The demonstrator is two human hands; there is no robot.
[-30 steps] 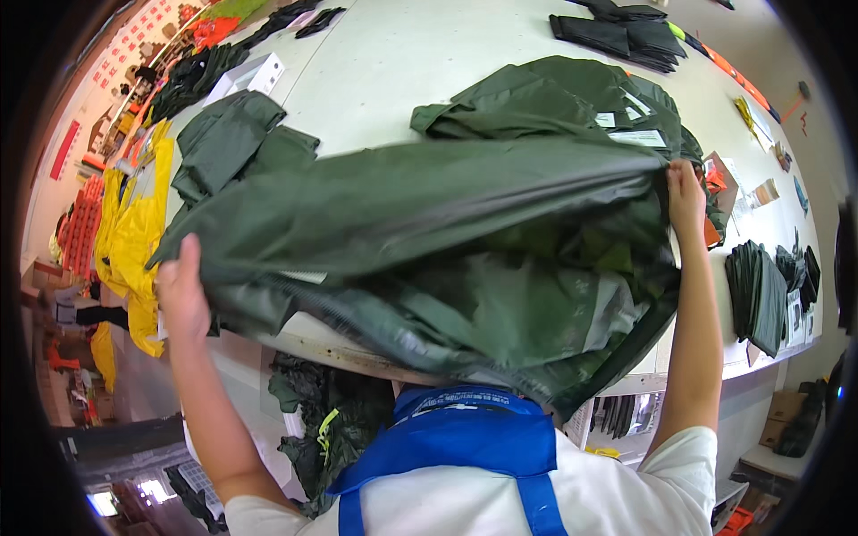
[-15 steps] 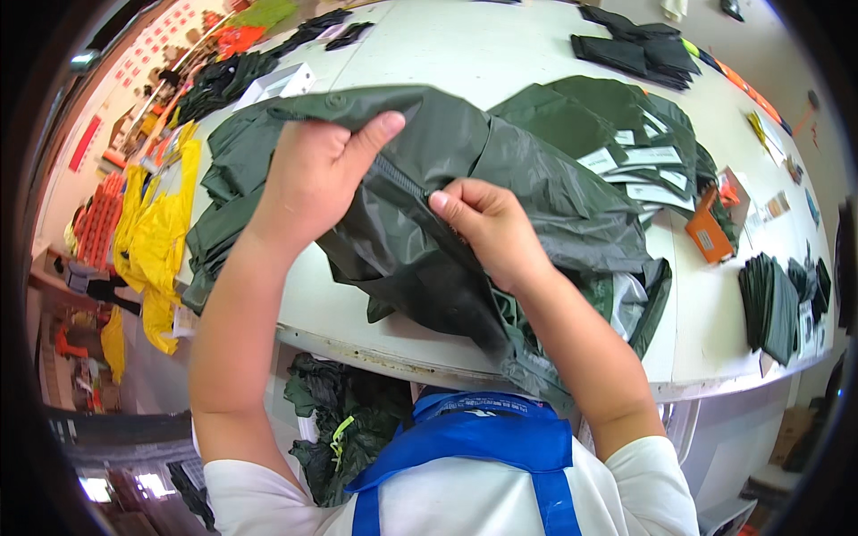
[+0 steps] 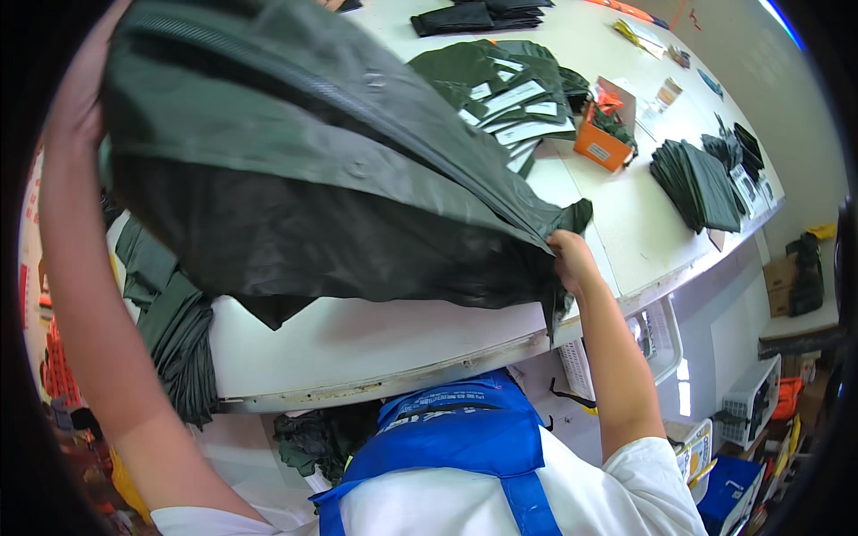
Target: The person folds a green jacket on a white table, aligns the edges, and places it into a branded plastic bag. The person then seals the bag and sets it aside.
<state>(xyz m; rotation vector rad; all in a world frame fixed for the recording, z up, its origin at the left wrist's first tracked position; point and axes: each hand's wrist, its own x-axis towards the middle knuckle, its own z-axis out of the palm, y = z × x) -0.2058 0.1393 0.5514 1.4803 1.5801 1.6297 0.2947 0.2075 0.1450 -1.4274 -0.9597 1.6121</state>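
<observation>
At lower centre of the frame, I wear a white short-sleeved shirt [image 3: 420, 505] under a blue apron [image 3: 447, 445]. Pale lettering [image 3: 456, 406] crosses its upper part; two blue straps [image 3: 529, 502] reach the lower edge. My right hand [image 3: 574, 257] and forearms [image 3: 618, 375] are bare.

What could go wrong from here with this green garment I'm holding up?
The dark green garment spreads close to the pile of white-tagged green pieces, so a wide sweep might shift them. The left forearm shows beside a green bundle hanging over the table's front edge; a brush could drag it off. Below the right hand, the garment's loose corner dangles near that edge and might snag.
</observation>
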